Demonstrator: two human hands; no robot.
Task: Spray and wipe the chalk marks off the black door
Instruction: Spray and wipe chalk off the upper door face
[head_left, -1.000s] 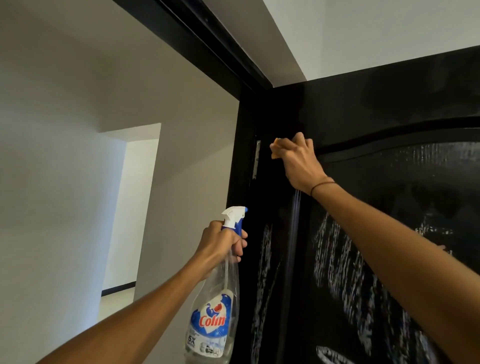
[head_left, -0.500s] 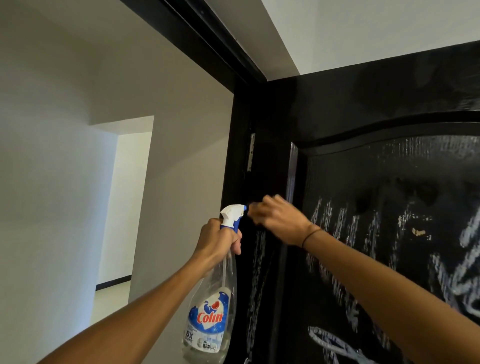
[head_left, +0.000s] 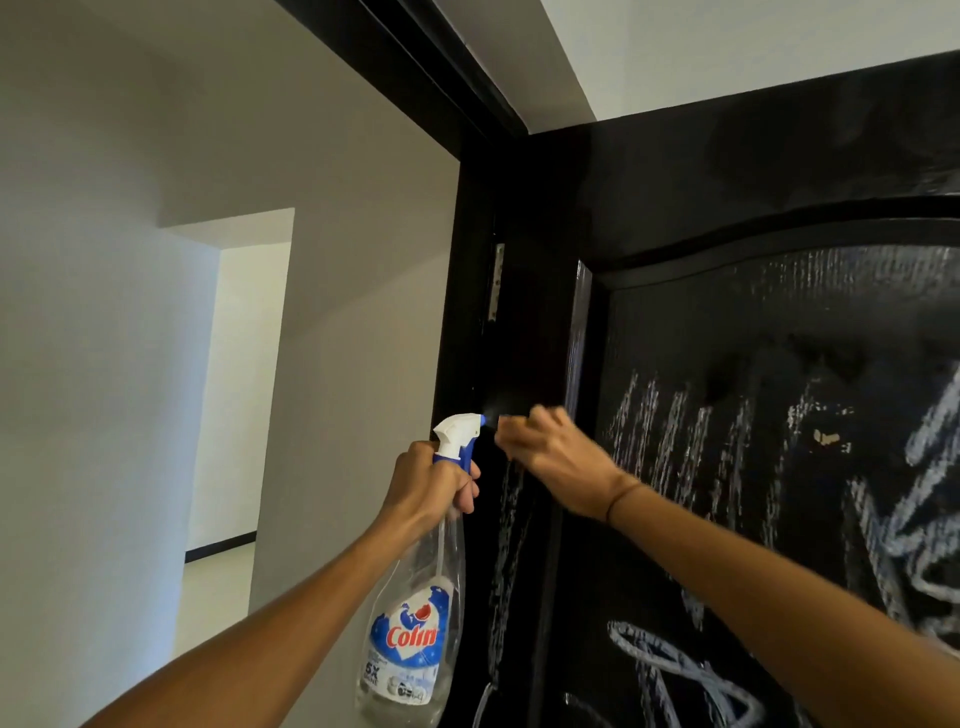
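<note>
Lower centre: left hand gripping bottle, nozzle toward door. Centre: right hand, fingers curled, contents hidden, lowered from upper stile to beside nozzle. Right: chalk marks remaining; upper stile apparently wiped, panel pending.

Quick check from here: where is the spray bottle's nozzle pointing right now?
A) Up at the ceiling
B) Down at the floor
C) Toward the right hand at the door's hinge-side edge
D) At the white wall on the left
C: the left hand grips the spray bottle upright, its nozzle aimed at the right hand against the black door.
</note>
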